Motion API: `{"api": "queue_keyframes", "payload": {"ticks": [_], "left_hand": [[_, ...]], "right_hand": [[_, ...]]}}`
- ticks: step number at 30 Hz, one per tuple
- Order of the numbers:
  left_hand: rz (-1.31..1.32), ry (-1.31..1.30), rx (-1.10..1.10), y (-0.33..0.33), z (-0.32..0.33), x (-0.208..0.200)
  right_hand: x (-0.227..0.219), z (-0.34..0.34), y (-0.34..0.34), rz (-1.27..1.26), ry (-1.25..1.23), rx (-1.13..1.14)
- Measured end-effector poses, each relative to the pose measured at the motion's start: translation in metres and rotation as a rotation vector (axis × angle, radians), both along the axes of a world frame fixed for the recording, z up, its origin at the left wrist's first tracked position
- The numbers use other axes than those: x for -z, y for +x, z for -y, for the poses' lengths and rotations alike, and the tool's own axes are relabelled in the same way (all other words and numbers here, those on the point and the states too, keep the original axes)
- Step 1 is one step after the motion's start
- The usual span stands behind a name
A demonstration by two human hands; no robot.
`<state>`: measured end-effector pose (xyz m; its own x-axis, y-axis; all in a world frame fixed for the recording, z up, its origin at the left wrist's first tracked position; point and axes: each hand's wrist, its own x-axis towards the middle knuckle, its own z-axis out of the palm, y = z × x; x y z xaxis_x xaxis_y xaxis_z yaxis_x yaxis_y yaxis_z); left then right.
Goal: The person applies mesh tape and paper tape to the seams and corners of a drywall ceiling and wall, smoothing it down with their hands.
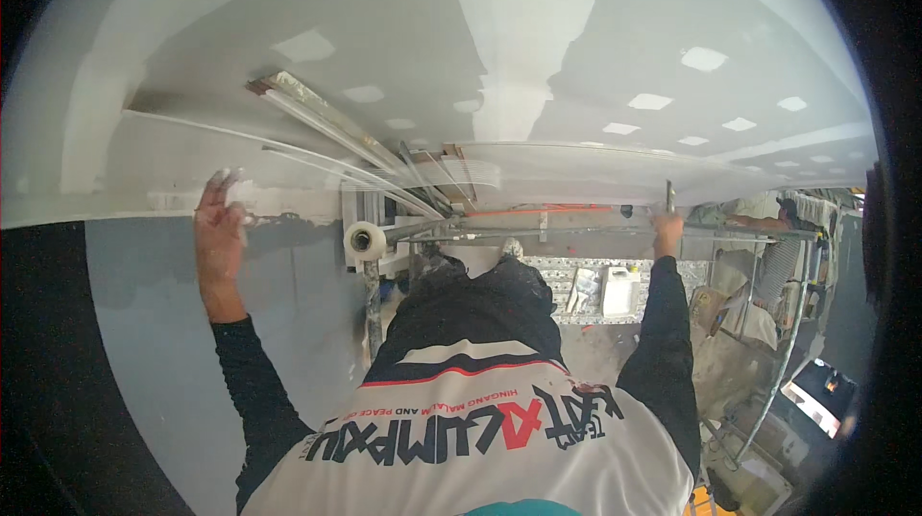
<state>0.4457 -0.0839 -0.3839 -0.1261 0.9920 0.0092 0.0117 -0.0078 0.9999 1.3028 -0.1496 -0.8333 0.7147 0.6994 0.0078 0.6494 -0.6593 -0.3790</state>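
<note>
My left hand (221, 233) is raised beside the wall on the left, where pale grey board meets a darker grey surface (298, 276). Its fingers are stretched out and slightly bent, with white paste on the tips. On the right, my right hand (667, 231) is closed round an upright, narrow flat-bladed tool (669, 192), seen nearly edge-on. That hand is close to a scaffold rail (576, 231); whether it touches the rail I cannot tell. Plasterboard (384, 26) with broad white filled joints (519, 17) and square white patches (704, 58) spreads ahead of me.
A white roll (364, 241) sits at a scaffold post on the left. Long strips (331, 122) lean against the board. Below me, a perforated metal platform (567, 271) bears a white jug (620, 292). More scaffold tubes (792, 324) and a lit opening (821, 391) are at right.
</note>
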Motion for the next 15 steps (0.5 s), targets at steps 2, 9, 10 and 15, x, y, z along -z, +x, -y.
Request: {"api": "queue_keyframes", "payload": {"ticks": [2, 9, 10, 15], "left_hand": [[-0.029, -0.013, 0.018, -0.006, 0.003, -0.01], [-0.034, 0.029, 0.204, 0.048, 0.002, -0.02], [-0.043, 0.028, 0.195, 0.047, 0.006, -0.025], [-0.298, 0.152, 0.009, 0.02, 0.025, -0.073]], "right_hand": [[-0.009, 0.013, 0.013, -0.167, -0.053, 0.145], [-0.028, -0.012, -0.029, 0.162, 0.196, -0.105], [-0.038, -0.027, -0.049, 0.151, 0.198, -0.113], [-0.106, -0.083, -0.176, -0.355, 0.222, -0.353]]}}
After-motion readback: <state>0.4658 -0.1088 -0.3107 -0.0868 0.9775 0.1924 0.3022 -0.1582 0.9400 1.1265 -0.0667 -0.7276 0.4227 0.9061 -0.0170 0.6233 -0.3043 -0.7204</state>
